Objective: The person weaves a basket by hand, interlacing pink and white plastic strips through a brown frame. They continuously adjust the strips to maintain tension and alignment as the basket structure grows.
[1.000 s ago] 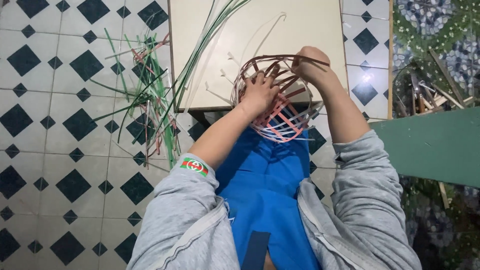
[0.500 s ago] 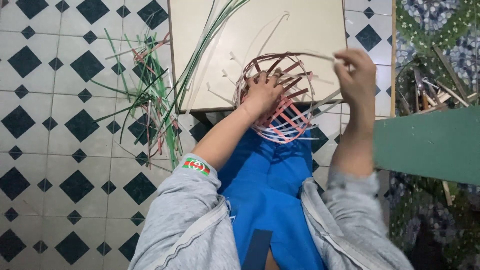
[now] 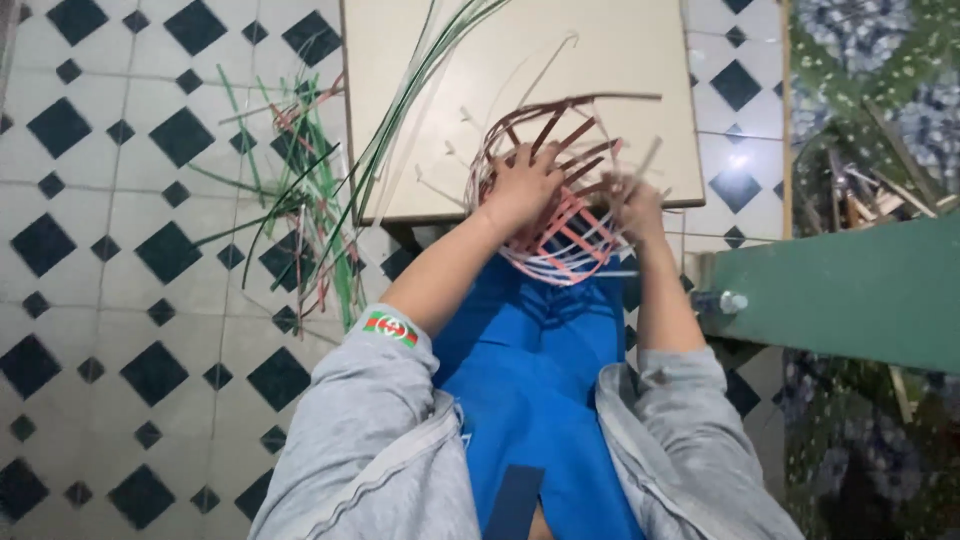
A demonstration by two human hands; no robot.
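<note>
A half-woven round basket [image 3: 565,232] of brown, pink and white strips rests on my lap at the edge of a beige low table [image 3: 420,110]. My left hand [image 3: 520,185] grips the basket's left side, fingers among the upright brown strips. My right hand [image 3: 635,205], blurred by motion, is at the basket's right side, pinching a thin strip there.
Long green and white strips [image 3: 400,120] lie across the table and trail off its left edge. A heap of green, red and white strips [image 3: 295,195] lies on the black-and-white tiled floor. A green board [image 3: 850,290] and floral fabric [image 3: 870,90] sit at the right.
My right hand swung out to the right pulling a strip, then came back down to the basket's right side. My left hand stayed on the basket.
</note>
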